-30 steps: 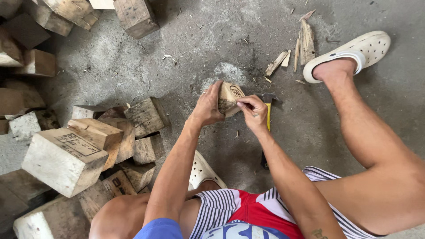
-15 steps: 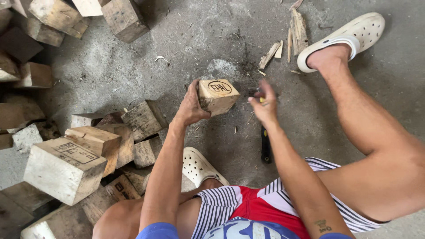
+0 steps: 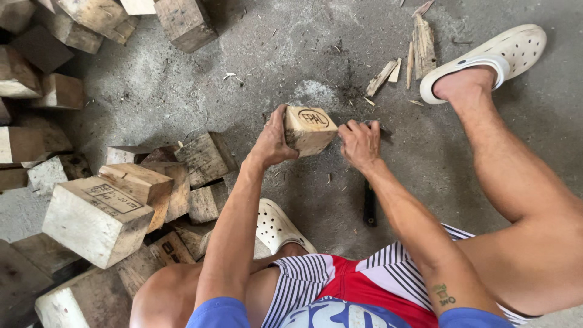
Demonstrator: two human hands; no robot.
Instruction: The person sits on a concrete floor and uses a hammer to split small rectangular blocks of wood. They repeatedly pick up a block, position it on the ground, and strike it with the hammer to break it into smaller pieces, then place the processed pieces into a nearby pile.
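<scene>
Your left hand (image 3: 271, 141) has a full grip on the stiff, weighty-looking wood block (image 3: 308, 129); your right hand (image 3: 360, 143), fingers curled, steadies its side.

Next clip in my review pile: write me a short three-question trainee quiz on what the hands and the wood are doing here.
1. True or false: the left hand holds the pale square wooden block with an oval stamp off the grey concrete floor.
2. Which lies nearest the white perforated clog at upper right? A) thin split wood slivers B) a steel bucket C) a coiled rope
3. Fill in: the right hand is closed around a dark tool handle that runs down toward the ______ shorts.

Key: 1 true; 2 A; 3 striped. The tool's head is hidden behind the hand, so its kind cannot be told.
</scene>
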